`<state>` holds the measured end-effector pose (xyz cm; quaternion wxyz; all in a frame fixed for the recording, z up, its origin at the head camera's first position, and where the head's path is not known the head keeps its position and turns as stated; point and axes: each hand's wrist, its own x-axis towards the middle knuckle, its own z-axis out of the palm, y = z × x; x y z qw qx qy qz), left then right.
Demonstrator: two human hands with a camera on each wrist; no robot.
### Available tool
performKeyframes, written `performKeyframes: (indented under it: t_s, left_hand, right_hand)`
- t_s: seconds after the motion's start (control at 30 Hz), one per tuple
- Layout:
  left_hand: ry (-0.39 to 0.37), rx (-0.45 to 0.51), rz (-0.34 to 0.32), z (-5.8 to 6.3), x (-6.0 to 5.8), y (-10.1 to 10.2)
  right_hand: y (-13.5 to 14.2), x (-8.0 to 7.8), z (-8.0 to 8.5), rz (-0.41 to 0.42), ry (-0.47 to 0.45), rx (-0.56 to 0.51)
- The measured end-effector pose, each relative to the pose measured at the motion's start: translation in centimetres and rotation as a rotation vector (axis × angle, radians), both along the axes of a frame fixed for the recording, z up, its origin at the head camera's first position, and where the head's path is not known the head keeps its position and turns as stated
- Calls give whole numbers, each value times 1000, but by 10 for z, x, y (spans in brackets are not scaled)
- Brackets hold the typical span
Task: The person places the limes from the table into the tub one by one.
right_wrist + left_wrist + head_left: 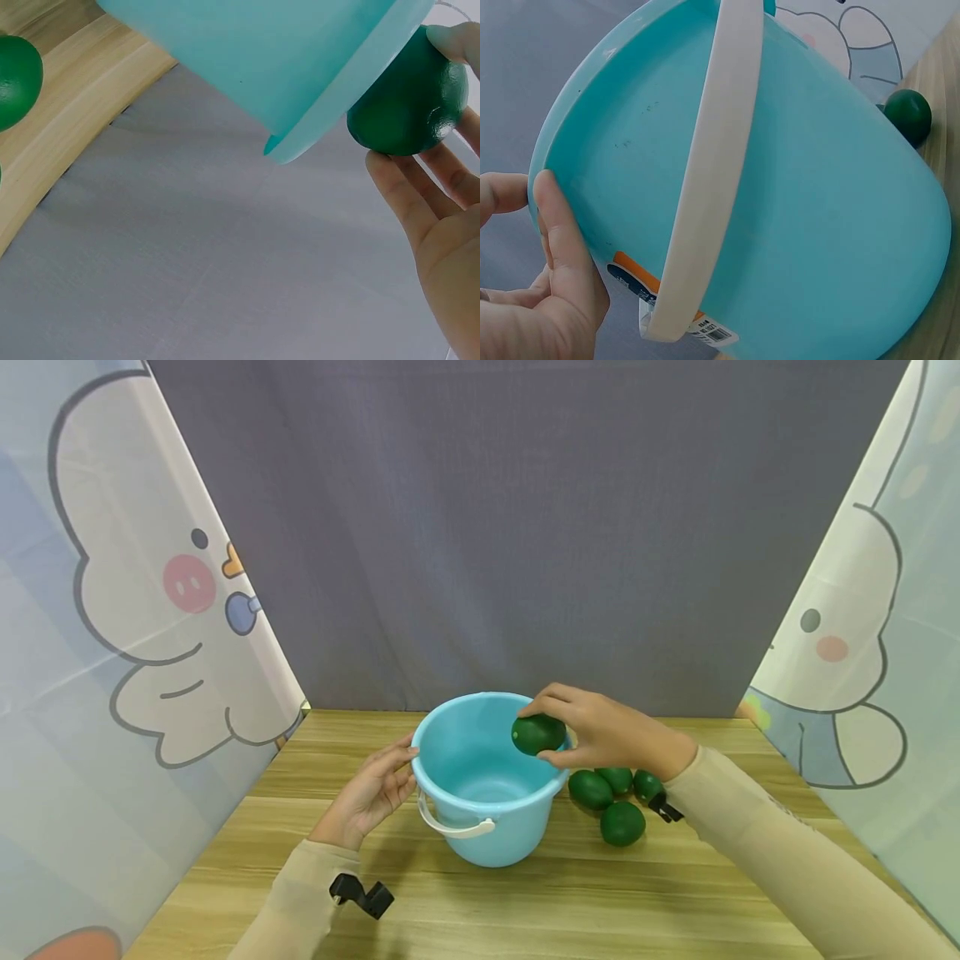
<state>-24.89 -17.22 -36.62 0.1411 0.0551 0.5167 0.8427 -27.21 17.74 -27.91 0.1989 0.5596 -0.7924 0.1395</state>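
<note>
A light blue bucket (487, 843) stands upright on the table, its white handle (457, 828) hanging down on the near side. My left hand (378, 789) holds the bucket's left rim, thumb outside and a finger over the edge; the left wrist view shows this grip (562, 262) close up. Over the right part of the bucket's mouth, my right hand (581, 722) grips a dark green avocado (536, 734) between thumb and fingers. In the right wrist view this avocado (412, 97) overlaps the bucket's rim (352, 86). The visible inside of the bucket shows only bare blue plastic.
Several more avocados (622, 823) lie on the wooden table (600, 902) just right of the bucket, partly under my right forearm. A grey cloth backdrop (480, 527) rises behind the table. Cartoon-printed curtains (150, 693) hang at both sides.
</note>
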Motion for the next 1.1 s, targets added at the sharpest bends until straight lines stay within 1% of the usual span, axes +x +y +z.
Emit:
performKeyframes:
  t_s: [0.27, 0.4, 0.6, 0.8, 1.1]
  left_hand:
    - [-3, 13, -7, 0, 0, 1]
    - [-5, 13, -3, 0, 0, 1]
    - [-12, 9, 8, 0, 0, 2]
    - [-8, 1, 10, 0, 0, 2]
    - [-14, -5, 13, 0, -1, 3]
  right_hand:
    - [-3, 3, 1, -20, -37, 26]
    - [-4, 3, 1, -26, -32, 39]
    - [-3, 4, 2, -56, -7, 65]
    - [6, 5, 2, -76, 15, 58]
    - [26, 11, -5, -91, 28, 29]
